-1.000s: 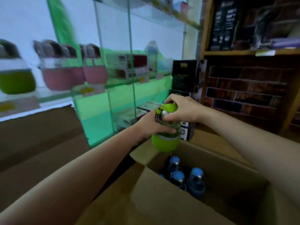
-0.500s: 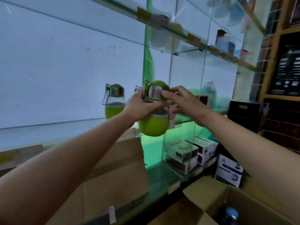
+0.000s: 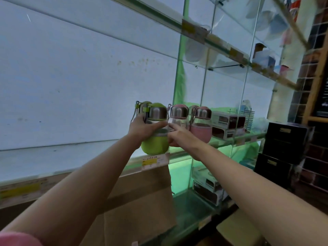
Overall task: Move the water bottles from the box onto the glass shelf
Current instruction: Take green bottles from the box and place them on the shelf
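Observation:
A green water bottle [image 3: 155, 145] with a steel collar and green cap is upright at the front edge of the glass shelf [image 3: 230, 141]. My left hand [image 3: 142, 127] grips it round the middle. My right hand [image 3: 179, 137] touches its right side, index finger straight. Whether its base rests on the glass I cannot tell. Behind it stands a second green bottle [image 3: 142, 107]. To its right stand pink bottles [image 3: 202, 129]. A corner of the cardboard box [image 3: 236, 227] shows at the bottom right; its contents are out of view.
Boxed goods [image 3: 228, 125] and a wire rack [image 3: 249, 118] stand further right on the same shelf. Another glass shelf [image 3: 230, 52] runs overhead. Black drawers [image 3: 284, 139] stand at the right. A cardboard panel [image 3: 142, 201] leans below the shelf, with more boxed goods [image 3: 207, 189] lower down.
Both hands lifted the green bottle out of the box and carried it up and left to the shelf. My right hand left the cap and now lies at the bottle's side.

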Tool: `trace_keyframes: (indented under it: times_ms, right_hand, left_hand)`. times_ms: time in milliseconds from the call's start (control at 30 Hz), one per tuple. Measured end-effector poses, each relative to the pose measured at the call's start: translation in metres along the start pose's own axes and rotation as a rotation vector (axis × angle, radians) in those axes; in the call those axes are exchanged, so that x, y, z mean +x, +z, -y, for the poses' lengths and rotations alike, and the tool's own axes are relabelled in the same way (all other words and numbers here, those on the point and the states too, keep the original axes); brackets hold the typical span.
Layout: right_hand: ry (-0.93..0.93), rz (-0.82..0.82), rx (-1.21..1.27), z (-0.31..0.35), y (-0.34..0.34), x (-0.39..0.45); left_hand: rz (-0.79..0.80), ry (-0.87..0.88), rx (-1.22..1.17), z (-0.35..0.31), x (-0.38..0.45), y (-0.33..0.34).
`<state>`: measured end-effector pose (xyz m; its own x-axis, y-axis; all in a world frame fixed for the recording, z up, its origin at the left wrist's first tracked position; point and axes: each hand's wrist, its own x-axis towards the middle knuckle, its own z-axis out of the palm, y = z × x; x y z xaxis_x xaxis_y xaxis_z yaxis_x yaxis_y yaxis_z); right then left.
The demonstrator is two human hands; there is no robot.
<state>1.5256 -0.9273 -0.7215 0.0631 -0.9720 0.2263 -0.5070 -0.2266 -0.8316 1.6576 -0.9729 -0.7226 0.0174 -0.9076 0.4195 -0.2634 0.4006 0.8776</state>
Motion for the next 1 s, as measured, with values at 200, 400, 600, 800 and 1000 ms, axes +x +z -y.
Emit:
trace_keyframes:
  times_ms: [200,400,600,800,1000]
  right_hand:
    - [-0.02,0.008,-0.057,-0.006,-0.004,0.003]
    - [-0.043,0.006,-0.039,-0.01,-0.014,-0.006]
    - [-0.015,-0.083,-0.041,-0.035,-0.051,-0.03]
    - [0.055,-0.133,-0.029,-0.081,-0.098,-0.063]
    - [0.172,-0.166,-0.061,-0.155,-0.144,-0.113]
  left_hand:
    - [-0.025,0.016,0.073,0.003,0.007,0.004]
    - [-0.335,0.246,0.21,-0.018,-0.008,0.004]
    - [-0.345,0.431,0.154,-0.044,-0.036,0.047]
    - [-0.144,0.429,0.145,-0.037,-0.069,0.118]
    - [0.104,0.279,0.044,-0.01,-0.112,0.214]
